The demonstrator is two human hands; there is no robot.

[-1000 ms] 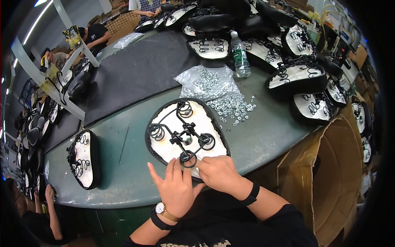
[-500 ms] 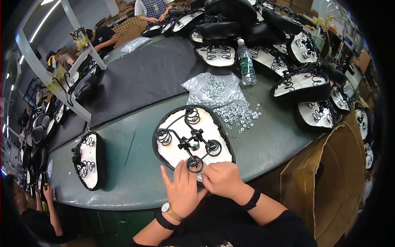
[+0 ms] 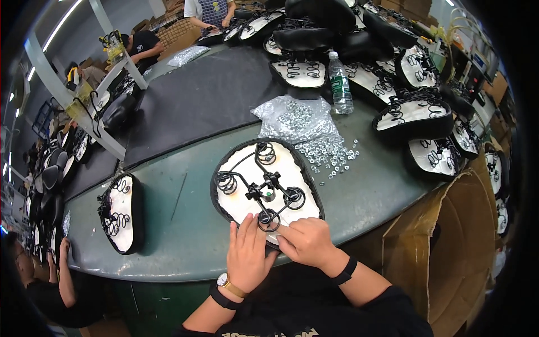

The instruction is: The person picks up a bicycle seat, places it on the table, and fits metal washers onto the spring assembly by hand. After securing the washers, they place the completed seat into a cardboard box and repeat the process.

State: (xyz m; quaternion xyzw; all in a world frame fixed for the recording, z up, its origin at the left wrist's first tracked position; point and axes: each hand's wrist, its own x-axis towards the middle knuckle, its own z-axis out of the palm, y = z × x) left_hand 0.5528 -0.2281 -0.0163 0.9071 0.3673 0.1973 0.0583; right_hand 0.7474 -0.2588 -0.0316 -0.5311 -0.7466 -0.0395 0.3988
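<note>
A bicycle saddle (image 3: 241,158) lies upside down in front of me, its white underside up and its black rim around it. On it sits a black wire spring frame (image 3: 255,194) with coil springs and a clamp in the middle. My left hand (image 3: 246,253) rests over the saddle's near edge, fingers stretched toward the nearest coil spring (image 3: 268,220). Right beside that spring is my right hand (image 3: 306,240), its fingers curled and index finger and thumb at the coil. What lies between those fingertips is hidden.
Loose metal nuts (image 3: 331,159) spill from a clear plastic bag (image 3: 275,115). Another upturned saddle (image 3: 124,213) lies at left. A water bottle (image 3: 340,84) stands before piled saddles (image 3: 415,117). An open cardboard box (image 3: 460,247) is at right. Co-workers stand at the far left and back.
The view has shifted slightly. My left fingers have drawn closer together beside the spring, and my right hand stays at the same coil. The saddle has hardly moved.
</note>
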